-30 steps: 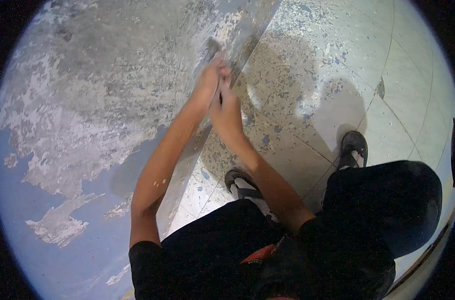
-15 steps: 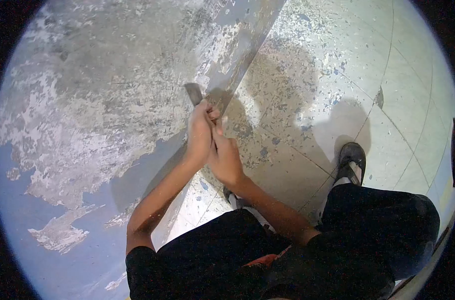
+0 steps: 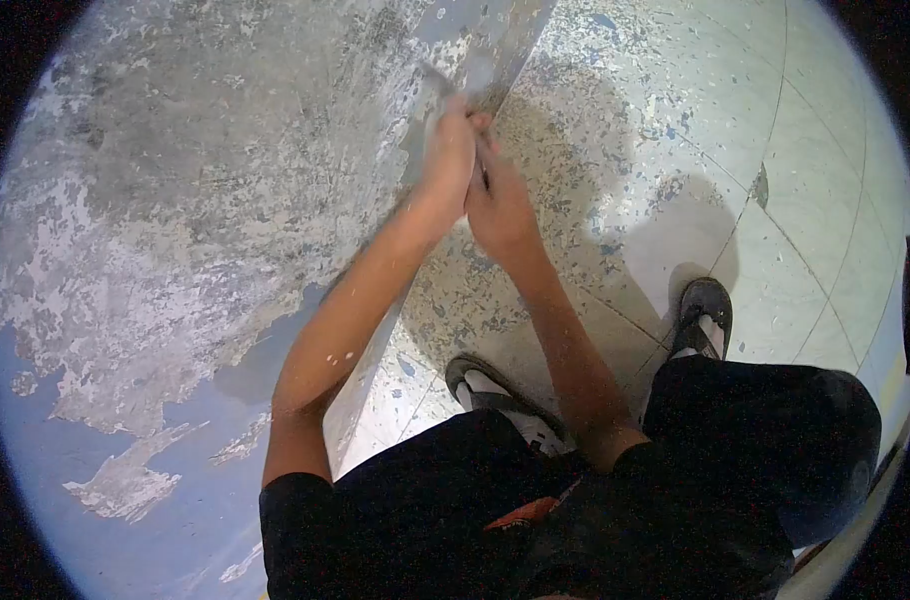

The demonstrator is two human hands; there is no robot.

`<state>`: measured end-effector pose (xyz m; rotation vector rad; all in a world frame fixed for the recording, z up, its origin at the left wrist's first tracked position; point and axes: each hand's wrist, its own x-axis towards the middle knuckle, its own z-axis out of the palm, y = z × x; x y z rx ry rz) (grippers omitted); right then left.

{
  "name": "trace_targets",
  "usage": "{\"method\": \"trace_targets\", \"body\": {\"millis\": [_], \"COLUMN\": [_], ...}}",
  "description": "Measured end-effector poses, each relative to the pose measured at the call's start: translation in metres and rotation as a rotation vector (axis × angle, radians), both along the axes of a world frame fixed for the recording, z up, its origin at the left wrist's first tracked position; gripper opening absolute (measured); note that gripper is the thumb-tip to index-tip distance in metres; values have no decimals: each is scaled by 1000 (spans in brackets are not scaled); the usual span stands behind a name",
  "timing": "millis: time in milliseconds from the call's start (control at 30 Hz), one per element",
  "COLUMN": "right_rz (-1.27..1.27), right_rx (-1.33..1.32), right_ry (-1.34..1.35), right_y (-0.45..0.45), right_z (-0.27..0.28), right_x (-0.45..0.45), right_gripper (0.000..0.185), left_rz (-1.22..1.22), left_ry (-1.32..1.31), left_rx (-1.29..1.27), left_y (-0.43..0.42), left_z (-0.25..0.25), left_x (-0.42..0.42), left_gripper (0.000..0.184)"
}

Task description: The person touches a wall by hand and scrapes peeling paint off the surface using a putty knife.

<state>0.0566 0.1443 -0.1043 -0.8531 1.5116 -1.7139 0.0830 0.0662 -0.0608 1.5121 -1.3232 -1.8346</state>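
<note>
Across the left half of the frame spread a wall (image 3: 205, 170), its blue paint stripped to rough grey and whitish patches, with blue remaining toward the lower left. Filling much of the right side was a pale tiled floor (image 3: 805, 200), crossed by thin joints and by shadows. At the bottom, the person's black T-shirt (image 3: 635, 530) and dark trousers (image 3: 765, 425) showed, one knee reaching toward the right edge. Both arms stretched to the upper centre, where the left hand (image 3: 447, 165) and the right hand (image 3: 502, 212) met. The left fingers were curled tight around a scraper's handle, and the right fingers were folded closed on it just beside them. Dark sandals (image 3: 710, 305) stood at centre right and lower centre. The scraper (image 3: 438, 78) jutted from the hands toward the upper left, blurred, over the wall near its foot; whether its blade touched could not be told. Smallest were paint flakes (image 3: 575, 85), scattered at upper centre right.
</note>
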Motion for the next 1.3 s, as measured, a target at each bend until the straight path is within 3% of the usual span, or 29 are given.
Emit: {"method": "trace_targets", "body": {"millis": [100,167,200,267,367,400,467,567,633,700,800,933,1000,1100,1200,1300], "right_rz": [338,326,328,417,455,450,153,95,-176,-46,-9,78,199,238,294,133], "right_rx": [311,213,213,238,226,224,125,171,-7,157,2,53,115,111,140,106], "right_ry": [10,119,115,39,-62,-61,138,-73,84,88,78,72,51,-36,-203,-57], "right_y": [38,54,57,60,58,54,46,19,-17,-26,-14,19,40,69,73,59], "right_z": [21,35,41,51,47,48,50,47,19,20,21,-2,-8,5,19,-1], "right_x": [18,41,49,61,62,64,67,57,51,15,-17,14,45,94,115,126], "right_gripper": [29,33,33,43,51,51,29,28,30,35,39,44,49,50,43,35], "left_rz": [195,408,410,298,332,327,268,90,0,-14,-4,163,213,256,211,186], "left_ry": [117,-8,-12,206,62,63,119,28,49,56,67,5,-107,-134,-127,-181], "left_rx": [-69,-6,-5,68,55,54,145,98,75,25,-22,-106,-7,25,127,121], "left_y": [34,54,57,60,58,52,38,9,-18,-27,-12,14,33,62,67,56], "left_z": [-10,13,19,30,35,34,29,26,13,8,2,-27,-32,-12,4,2], "left_x": [38,56,70,91,79,78,75,55,33,-1,-16,17,53,100,125,112], "left_gripper": [36,43,43,66,57,57,57,56,57,60,68,84,91,91,80,78]}}
